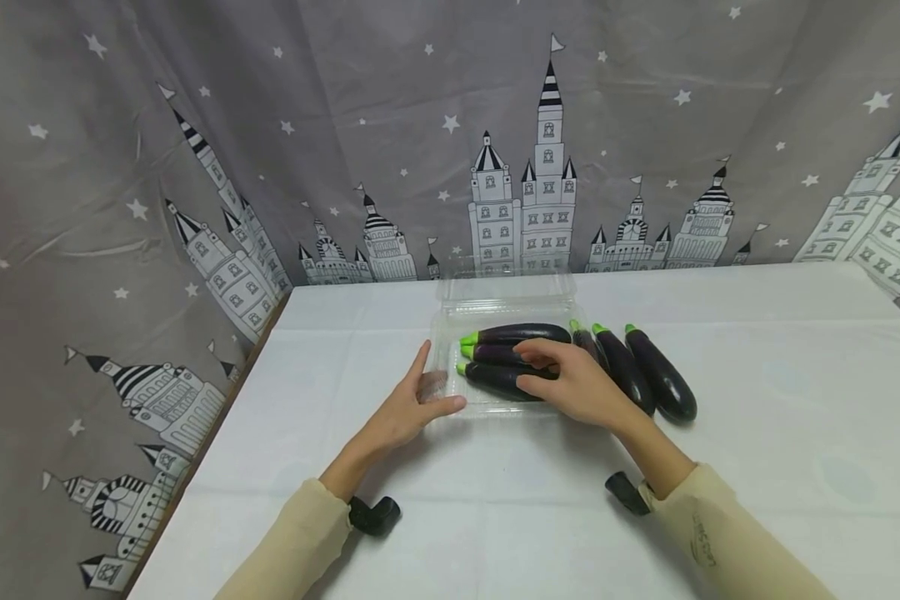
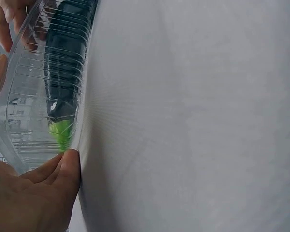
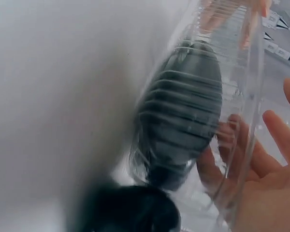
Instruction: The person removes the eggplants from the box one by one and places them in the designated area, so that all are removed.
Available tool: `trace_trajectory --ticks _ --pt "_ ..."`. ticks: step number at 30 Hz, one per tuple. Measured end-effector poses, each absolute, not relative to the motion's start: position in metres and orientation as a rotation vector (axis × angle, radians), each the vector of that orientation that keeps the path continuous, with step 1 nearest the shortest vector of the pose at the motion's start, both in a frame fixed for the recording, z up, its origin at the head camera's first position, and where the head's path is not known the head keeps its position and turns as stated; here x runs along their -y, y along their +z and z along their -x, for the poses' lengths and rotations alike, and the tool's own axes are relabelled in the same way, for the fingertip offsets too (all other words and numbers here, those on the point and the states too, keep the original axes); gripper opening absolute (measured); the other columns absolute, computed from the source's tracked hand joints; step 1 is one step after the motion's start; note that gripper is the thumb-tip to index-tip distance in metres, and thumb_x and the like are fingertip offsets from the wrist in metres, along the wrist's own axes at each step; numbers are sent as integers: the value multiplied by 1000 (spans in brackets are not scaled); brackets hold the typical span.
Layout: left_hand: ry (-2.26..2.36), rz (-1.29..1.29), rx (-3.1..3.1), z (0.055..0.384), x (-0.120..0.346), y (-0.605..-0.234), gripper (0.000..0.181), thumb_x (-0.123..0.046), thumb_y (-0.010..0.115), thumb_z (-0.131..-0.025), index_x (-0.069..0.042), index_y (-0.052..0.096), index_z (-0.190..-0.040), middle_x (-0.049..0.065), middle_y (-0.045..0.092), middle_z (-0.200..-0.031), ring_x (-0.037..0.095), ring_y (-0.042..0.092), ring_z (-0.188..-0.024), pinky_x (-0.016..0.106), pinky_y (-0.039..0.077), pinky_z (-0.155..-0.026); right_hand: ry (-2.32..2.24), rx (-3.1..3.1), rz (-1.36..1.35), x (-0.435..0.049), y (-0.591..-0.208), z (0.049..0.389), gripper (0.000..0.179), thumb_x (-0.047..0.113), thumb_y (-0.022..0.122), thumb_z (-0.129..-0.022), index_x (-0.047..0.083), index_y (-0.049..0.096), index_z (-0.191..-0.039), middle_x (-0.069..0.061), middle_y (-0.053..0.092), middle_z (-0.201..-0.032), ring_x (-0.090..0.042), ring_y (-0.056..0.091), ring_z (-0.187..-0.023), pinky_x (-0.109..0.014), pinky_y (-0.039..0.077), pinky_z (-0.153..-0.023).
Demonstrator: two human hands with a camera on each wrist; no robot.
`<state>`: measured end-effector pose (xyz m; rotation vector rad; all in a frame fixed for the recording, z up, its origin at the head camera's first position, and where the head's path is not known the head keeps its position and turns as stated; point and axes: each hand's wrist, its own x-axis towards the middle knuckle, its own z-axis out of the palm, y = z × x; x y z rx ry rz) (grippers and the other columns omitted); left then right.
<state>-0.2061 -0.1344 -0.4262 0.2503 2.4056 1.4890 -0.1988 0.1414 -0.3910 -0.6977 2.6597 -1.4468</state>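
1. Nearest, two pale sleeves enter from near left and near right, the forearms slanting inward and far. A dark wrist device shows beside each cuff, over the white tablecloth.
2. The left hand lies at the left end of a clear plastic container, thumb and forefinger spread wide. The thumb points right at the near left corner, the forefinger points far, and other fingers show through the wall.
3. The right hand reaches in over the container's right part, well apart from the left hand. Its wrist is angled toward far left, its fingers bent, and a gap stands between thumb and forefinger. It grips nothing visible; whether its fingertips touch an eggplant, I cannot tell.
4. Inside the container lie a near eggplant, a middle eggplant and a far eggplant, side by side, green ends left.
5. Right of the container are three loose eggplants, green ends far; the leftmost is mostly hidden by the right hand.
6. Beyond, the container's lid stands opened before a grey castle-print curtain.
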Motion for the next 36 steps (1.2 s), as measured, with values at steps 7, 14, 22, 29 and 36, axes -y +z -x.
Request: trace_trajectory --ticks 7,14,22,29,36 --pt "1498 -243 -2393 206 134 -425 110 -43 77 -84 -25 0 -160 16 39 -152 35 36 -140 55 33 -108 -1353 -2666 710 -133 -391 208 45 17 69 -91 -1 60 -131 -17 62 -128 -32 58 -116 -50 44 -98" --pt "1508 -242 -2380 207 132 -426 107 -39 76 -87 -26 -1 -160 17 38 -153 36 35 -140 56 32 -108 -1322 -2634 714 -129 -395 215 46 17 70 -91 0 59 -132 -17 65 -123 -32 60 -115 -50 46 -96" --pt "1532 -256 -2356 208 134 -428 107 -38 75 -88 -25 -3 -160 21 36 -153 37 34 -140 56 29 -109 -1189 -2718 694 -121 -400 218 47 18 72 -88 4 61 -132 -14 68 -119 -30 63 -113 -50 46 -96" --pt "1538 -256 -2348 208 133 -427 107 -36 75 -88 -25 -3 -160 21 35 -153 39 34 -140 57 30 -109 -1055 -2815 592 -115 -399 215 50 18 75 -84 10 63 -133 -10 70 -116 -30 62 -114 -50 44 -97" --pt "1521 -251 -2364 206 131 -424 107 -36 75 -88 -24 -4 -160 20 35 -154 39 35 -139 57 32 -108 -1004 -2826 547 -112 -396 214 35 14 76 -83 12 73 -118 -8 69 -119 -28 61 -113 -49 45 -96"
